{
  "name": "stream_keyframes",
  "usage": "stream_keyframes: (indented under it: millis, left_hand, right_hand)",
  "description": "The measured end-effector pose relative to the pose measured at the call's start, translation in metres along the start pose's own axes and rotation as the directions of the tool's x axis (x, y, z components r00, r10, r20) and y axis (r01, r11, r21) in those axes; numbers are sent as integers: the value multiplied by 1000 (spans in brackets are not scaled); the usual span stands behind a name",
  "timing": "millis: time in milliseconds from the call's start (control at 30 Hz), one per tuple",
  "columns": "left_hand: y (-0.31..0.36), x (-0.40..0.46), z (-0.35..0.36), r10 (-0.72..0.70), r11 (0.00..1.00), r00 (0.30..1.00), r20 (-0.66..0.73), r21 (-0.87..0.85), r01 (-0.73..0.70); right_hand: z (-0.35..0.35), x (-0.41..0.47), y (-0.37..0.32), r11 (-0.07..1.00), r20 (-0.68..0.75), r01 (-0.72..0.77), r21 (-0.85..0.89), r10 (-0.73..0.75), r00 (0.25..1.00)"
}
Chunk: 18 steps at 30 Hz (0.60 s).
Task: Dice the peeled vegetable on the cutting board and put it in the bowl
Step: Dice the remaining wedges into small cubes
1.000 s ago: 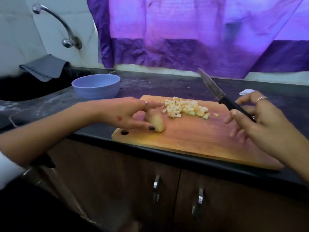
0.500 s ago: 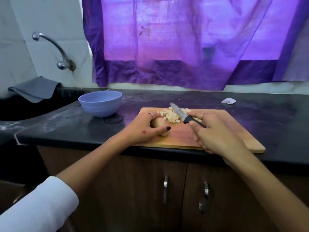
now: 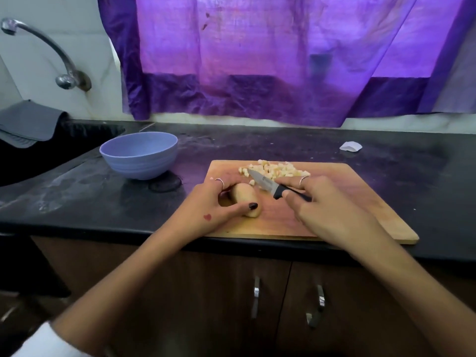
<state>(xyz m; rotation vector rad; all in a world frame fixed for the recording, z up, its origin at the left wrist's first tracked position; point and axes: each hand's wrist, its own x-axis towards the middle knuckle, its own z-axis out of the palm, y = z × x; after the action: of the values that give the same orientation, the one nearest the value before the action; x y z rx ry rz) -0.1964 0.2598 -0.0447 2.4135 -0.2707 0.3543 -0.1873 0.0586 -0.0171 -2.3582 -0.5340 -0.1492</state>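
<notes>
Head view: we look down at a wooden cutting board (image 3: 360, 202) on a dark counter (image 3: 412, 163).
Left hand (image 3: 213, 210): we curl it around the peeled vegetable (image 3: 244, 199), thumb along its near side, pinning it to the board.
Right hand (image 3: 329, 210): it clasps the black handle of a small knife (image 3: 268, 185), blade pointing toward the far left, just beyond the vegetable.
Diced pieces (image 3: 275, 170): heaped at the board's far edge (none that we can see in the bowl).
Bowl (image 3: 140, 155): lilac, on the counter left of the board, apart from it.
Doing it well: we should tuck the left fingertips back, slice evenly, then cross-cut.
Hard to see: the vegetable's left side sits under our hand; whether the blade touches the board we cannot tell.
</notes>
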Motion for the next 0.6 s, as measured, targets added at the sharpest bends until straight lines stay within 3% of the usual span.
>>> stream_keyframes:
  millis: [267,600]
  left_hand:
    - [0,0,3,20,1000,997,-69,-2,-20]
    - [3,1,1,-11,1000,996,-86,25,13]
  right_hand:
    - [0,4,-15,984,63,7,-176,4,998]
    - [-4,15,-20,982,144,-24,-187,52,988]
